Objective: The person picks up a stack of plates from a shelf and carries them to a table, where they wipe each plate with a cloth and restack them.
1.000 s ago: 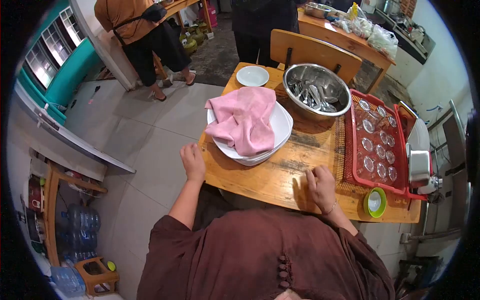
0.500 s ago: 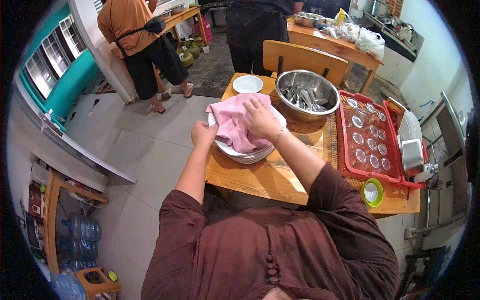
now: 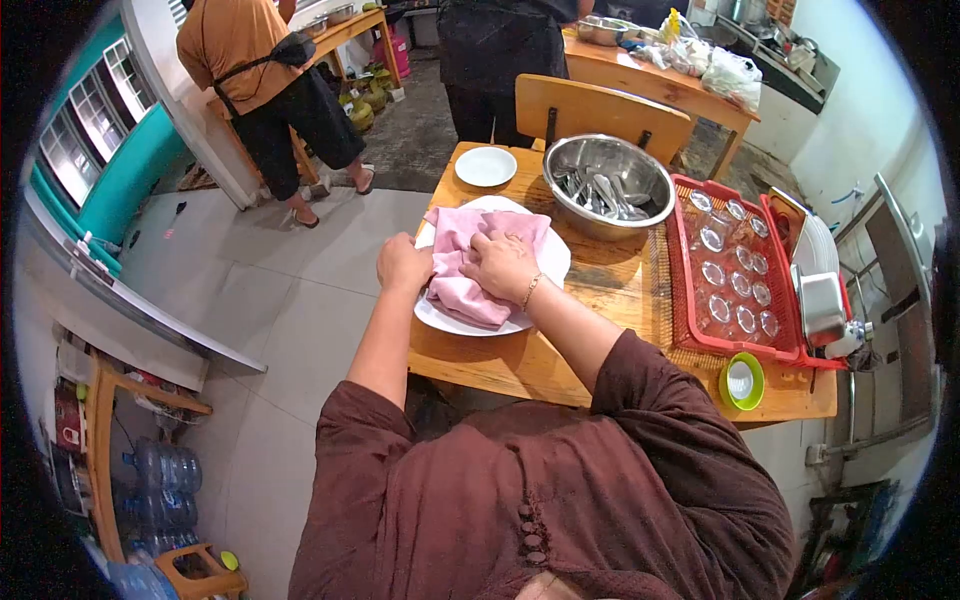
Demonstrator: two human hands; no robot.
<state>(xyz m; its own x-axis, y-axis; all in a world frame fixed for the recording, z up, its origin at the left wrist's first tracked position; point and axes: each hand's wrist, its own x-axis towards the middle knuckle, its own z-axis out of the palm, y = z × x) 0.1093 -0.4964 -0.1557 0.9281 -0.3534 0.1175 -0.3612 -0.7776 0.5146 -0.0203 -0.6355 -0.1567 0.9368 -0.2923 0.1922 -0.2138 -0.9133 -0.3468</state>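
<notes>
One pink cloth [image 3: 456,293], one steel bowl [image 3: 620,222], one red rack [image 3: 679,270], one white saucer [image 3: 485,166], two bystanders [image 3: 250,70].

On the table [image 3: 600,300], the cloth [image 3: 465,275] covers most of the plate [image 3: 545,262], so its middle is hidden, as is anything under it. The left hand [image 3: 403,265] curls at the plate's rim with its fingertips out of sight; whether it grips the rim cannot be told. The right hand [image 3: 500,265] buries its fingertips in the cloth. The cutlery in the bowl [image 3: 610,180] is too small to sort. Beyond the table, two people [image 3: 255,70] are cut off at the top edge.
</notes>
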